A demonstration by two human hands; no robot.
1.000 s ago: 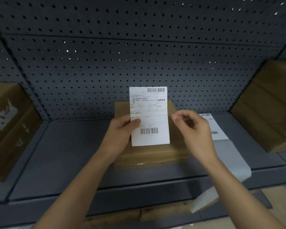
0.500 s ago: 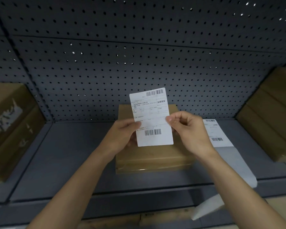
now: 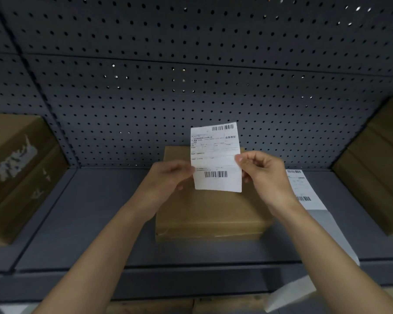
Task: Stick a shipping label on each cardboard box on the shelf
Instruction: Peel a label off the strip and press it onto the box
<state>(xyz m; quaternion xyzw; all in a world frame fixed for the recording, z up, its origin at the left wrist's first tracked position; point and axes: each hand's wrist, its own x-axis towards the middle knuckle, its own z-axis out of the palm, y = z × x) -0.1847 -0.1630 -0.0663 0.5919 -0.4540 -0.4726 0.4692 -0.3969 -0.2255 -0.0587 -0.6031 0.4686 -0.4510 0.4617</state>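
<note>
White paper, thin and nearly weightless: the label (image 3: 216, 157) at the centre of the frame will likely bend, curl and cling to itself if it goes slack. It is best held by its two side edges and kept taut, with fingertips off any sticky back. Whether its backing is already peeled away cannot be told. It stands upright and slightly tilted, printed face toward the camera, with a barcode at the top and another near the bottom.

The left hand (image 3: 166, 184) pinches the sheet's left edge low down. The right hand (image 3: 263, 175) pinches the right edge a little higher, its other fingers curled in. The label is stretched between the two hands, raised above the brown cardboard box (image 3: 209, 211) and seemingly clear of it. The box lies flat on the grey shelf (image 3: 95, 211) just under the wrists. What shows of its top looks flat, bare and stiff enough to press against.

At the right of the frame a strip of labels (image 3: 304, 191) lies on the shelf behind the right forearm and droops over the front edge. A left box (image 3: 16, 173) with a torn white patch and a right box (image 3: 377, 168) sit at the frame's sides.
</note>
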